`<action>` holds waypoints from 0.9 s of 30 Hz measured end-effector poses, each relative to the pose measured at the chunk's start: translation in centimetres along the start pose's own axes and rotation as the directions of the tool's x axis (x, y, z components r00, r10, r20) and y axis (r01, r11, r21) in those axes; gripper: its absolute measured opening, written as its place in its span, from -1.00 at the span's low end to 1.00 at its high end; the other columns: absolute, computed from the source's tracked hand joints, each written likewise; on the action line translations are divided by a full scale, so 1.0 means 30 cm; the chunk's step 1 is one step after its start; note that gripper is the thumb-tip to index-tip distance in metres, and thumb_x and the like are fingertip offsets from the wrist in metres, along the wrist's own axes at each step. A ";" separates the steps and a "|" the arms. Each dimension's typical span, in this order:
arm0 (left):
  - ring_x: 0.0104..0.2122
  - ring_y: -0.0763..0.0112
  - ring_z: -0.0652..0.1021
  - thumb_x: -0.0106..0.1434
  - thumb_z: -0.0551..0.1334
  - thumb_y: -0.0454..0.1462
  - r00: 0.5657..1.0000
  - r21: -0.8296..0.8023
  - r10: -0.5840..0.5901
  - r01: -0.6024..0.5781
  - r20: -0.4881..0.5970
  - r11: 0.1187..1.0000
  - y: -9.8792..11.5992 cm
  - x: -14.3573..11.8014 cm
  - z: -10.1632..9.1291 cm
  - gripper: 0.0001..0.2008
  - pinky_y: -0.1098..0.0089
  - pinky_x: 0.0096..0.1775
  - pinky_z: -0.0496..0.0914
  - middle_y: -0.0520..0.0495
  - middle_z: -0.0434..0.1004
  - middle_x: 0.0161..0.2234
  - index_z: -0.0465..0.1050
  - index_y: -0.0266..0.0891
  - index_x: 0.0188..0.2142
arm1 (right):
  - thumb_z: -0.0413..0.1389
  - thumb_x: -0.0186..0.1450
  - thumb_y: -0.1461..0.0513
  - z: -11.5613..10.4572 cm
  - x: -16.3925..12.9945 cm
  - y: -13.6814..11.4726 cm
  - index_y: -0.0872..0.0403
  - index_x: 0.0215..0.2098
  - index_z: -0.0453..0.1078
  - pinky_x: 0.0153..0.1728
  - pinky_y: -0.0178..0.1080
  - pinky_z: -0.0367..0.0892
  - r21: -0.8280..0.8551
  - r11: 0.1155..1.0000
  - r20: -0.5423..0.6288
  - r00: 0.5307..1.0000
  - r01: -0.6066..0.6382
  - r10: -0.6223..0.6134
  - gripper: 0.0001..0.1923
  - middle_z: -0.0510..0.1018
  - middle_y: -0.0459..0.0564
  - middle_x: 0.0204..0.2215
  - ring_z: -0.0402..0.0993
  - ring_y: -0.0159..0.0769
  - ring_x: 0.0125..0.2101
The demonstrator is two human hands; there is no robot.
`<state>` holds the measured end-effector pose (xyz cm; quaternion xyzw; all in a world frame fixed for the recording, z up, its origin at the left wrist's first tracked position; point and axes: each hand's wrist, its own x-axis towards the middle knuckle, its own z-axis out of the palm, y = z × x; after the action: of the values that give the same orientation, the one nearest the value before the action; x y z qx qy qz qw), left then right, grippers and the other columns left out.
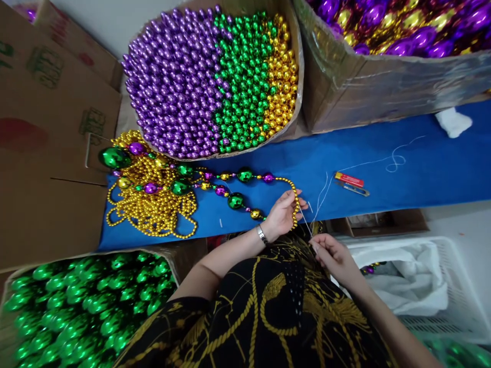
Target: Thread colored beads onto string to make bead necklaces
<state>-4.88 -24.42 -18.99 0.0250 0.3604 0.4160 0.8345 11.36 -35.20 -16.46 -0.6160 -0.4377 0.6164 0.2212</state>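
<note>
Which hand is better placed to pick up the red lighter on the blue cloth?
Probably right: the right hand is nearer the red lighter and pinches only thread; the left hand holds the bead strand.

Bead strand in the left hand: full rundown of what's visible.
The bead strand looks like shiny metallic plastic: small gold beads alternating with larger green, purple and gold ones. It lies slack on the blue table cover, running from a tangled gold pile to the left hand, whose fingers pinch its small-bead end.
</note>
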 end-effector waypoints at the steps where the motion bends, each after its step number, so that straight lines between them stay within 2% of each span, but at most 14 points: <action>1: -0.40 0.41 0.55 0.14 0.39 -0.12 1.000 0.000 0.001 -0.001 0.002 1.000 -0.002 0.000 0.001 -0.68 0.55 -0.54 0.15 0.02 0.46 -0.45 0.41 -0.18 -0.18 | 0.08 0.25 -0.17 -0.001 -0.001 -0.005 0.07 -0.26 0.35 -0.56 -0.36 0.24 0.000 1.000 -0.002 1.000 -0.001 0.001 -0.52 0.36 -0.15 -0.60 0.26 -0.46 -0.61; 11: -0.39 0.41 0.55 0.13 0.40 -0.13 1.000 -0.004 0.019 -0.019 -0.002 1.000 -0.014 -0.013 0.003 -0.67 0.53 -0.52 0.14 0.04 0.46 -0.45 0.38 -0.17 -0.19 | 0.09 0.22 -0.21 0.034 0.025 -0.012 0.06 -0.26 0.33 -0.58 -0.36 0.22 0.061 0.998 -0.040 0.999 -0.013 0.015 -0.48 0.35 -0.15 -0.59 0.25 -0.44 -0.60; 17: -0.38 0.37 0.57 0.13 0.39 -0.12 1.000 -0.038 0.008 -0.008 0.004 0.999 -0.018 -0.006 -0.003 -0.67 0.52 -0.50 0.19 0.04 0.49 -0.44 0.36 -0.15 -0.18 | 0.07 0.28 -0.17 0.032 0.019 0.007 0.06 -0.24 0.33 -0.55 -0.35 0.22 0.011 0.999 -0.066 0.997 0.035 -0.034 -0.53 0.35 -0.15 -0.58 0.27 -0.43 -0.58; 22: -0.37 0.34 0.57 0.12 0.40 -0.11 1.000 -0.002 -0.006 0.006 0.024 1.000 -0.041 -0.016 -0.006 -0.65 0.50 -0.49 0.21 0.02 0.51 -0.46 0.36 -0.16 -0.18 | 0.06 0.27 -0.20 0.034 0.036 -0.017 0.06 -0.22 0.34 -0.56 -0.34 0.21 0.007 0.999 -0.084 0.996 0.034 -0.033 -0.50 0.37 -0.13 -0.57 0.26 -0.42 -0.59; 25: -0.35 0.31 0.59 0.16 0.38 -0.13 1.000 0.023 -0.005 0.004 0.029 1.000 -0.038 -0.023 -0.007 -0.69 0.47 -0.42 0.30 -0.01 0.54 -0.43 0.38 -0.17 -0.18 | 0.05 0.27 -0.19 0.034 0.056 -0.023 0.06 -0.23 0.35 -0.56 -0.34 0.20 -0.006 0.998 -0.087 0.995 0.054 -0.055 -0.51 0.37 -0.12 -0.56 0.26 -0.42 -0.59; 27: -0.27 0.28 0.60 0.22 0.32 -0.13 0.999 0.015 -0.020 0.019 0.032 1.000 -0.020 -0.017 -0.006 -0.73 0.38 -0.31 0.39 -0.08 0.59 -0.32 0.41 -0.19 -0.15 | 0.05 0.29 -0.16 0.029 0.065 -0.011 0.05 -0.22 0.36 -0.53 -0.35 0.22 -0.050 0.995 -0.101 0.991 0.082 -0.087 -0.54 0.38 -0.12 -0.54 0.28 -0.40 -0.55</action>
<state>-4.80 -25.20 -19.04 0.0341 0.3503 0.4049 0.8439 10.17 -33.67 -17.41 -0.6329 -0.4653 0.5636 0.2553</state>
